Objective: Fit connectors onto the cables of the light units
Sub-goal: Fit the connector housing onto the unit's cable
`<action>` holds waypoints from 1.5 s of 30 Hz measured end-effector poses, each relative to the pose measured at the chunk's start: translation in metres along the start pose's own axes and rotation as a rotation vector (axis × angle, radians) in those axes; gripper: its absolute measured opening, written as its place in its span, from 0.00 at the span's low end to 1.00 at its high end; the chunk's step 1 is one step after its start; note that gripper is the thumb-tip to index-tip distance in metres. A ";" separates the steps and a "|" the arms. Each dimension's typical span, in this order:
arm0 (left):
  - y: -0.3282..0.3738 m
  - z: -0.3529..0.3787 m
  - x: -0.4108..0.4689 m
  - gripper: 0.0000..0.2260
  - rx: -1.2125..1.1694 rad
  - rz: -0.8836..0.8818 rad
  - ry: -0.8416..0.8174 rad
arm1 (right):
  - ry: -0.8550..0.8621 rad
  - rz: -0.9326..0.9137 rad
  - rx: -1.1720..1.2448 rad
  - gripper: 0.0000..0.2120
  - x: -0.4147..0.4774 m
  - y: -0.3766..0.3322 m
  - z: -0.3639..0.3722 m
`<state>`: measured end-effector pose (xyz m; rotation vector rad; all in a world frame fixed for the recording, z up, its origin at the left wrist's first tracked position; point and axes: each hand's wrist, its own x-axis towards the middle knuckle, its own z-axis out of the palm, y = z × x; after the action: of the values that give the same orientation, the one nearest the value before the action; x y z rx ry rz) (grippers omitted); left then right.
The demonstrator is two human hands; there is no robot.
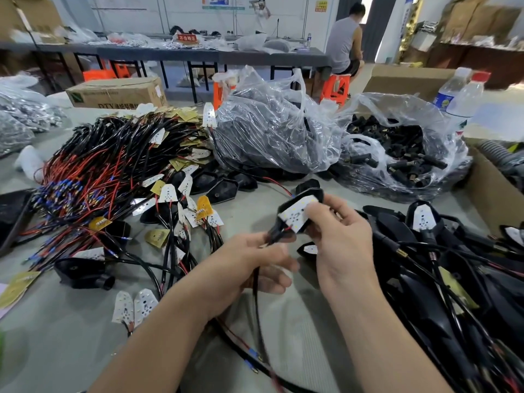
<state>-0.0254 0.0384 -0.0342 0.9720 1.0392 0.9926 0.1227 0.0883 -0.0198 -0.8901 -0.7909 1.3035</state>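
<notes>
Our right hand point(340, 242) grips the light unit point(297, 212); our left hand point(255, 259) pinches its cable point(256, 293) alongside, free end hanging below that pinch.

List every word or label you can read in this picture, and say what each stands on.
"DTY": box; the characters after it are partly hidden.
"不合格区": red sign on the far table.
Too blurred to read: wall posters, yellow notice, bottle label.

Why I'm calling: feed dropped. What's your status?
Right hand grips light unit. Left hand pinches its cable. Terminals bare. Nothing in the way.
</notes>
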 end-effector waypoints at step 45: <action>0.012 -0.070 0.011 0.14 -0.271 0.355 0.744 | -0.579 0.065 -0.996 0.09 -0.017 -0.037 -0.018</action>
<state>-0.0930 0.0630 -0.0405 0.5666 1.3050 1.8217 0.1538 0.0683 0.0049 -1.3156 -1.9754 1.2098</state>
